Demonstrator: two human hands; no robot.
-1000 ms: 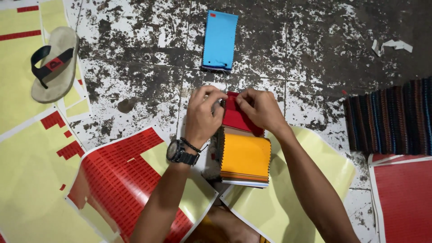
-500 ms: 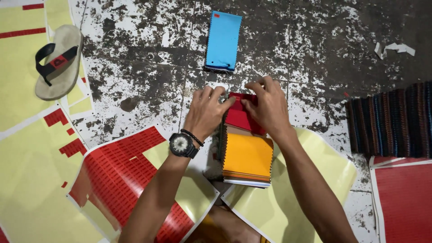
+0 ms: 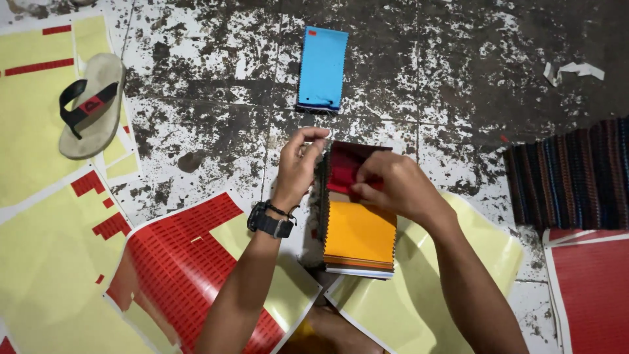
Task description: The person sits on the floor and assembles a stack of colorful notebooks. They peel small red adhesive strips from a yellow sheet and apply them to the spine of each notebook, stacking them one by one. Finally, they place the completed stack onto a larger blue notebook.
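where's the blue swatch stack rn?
In the head view the blue swatch stack lies flat on the speckled floor, top centre, just beyond both hands and the orange swatch book, right of the sandal.

The stack of rectangular cloth swatches (image 3: 359, 236) at centre frame looks matt and woven, its orange and dark red sheets cut with pinked edges. The light blue cloth swatch bundle (image 3: 322, 67) above it is smooth and matt. The glossy red sticker sheet on pale yellow backing paper (image 3: 173, 262) at lower left catches a sheen. The dark concrete floor (image 3: 445, 72) is rough with flaking white paint. The beige rubber sandal (image 3: 88, 105) at upper left looks dull; the striped knitted mat (image 3: 570, 174) at right is coarse.
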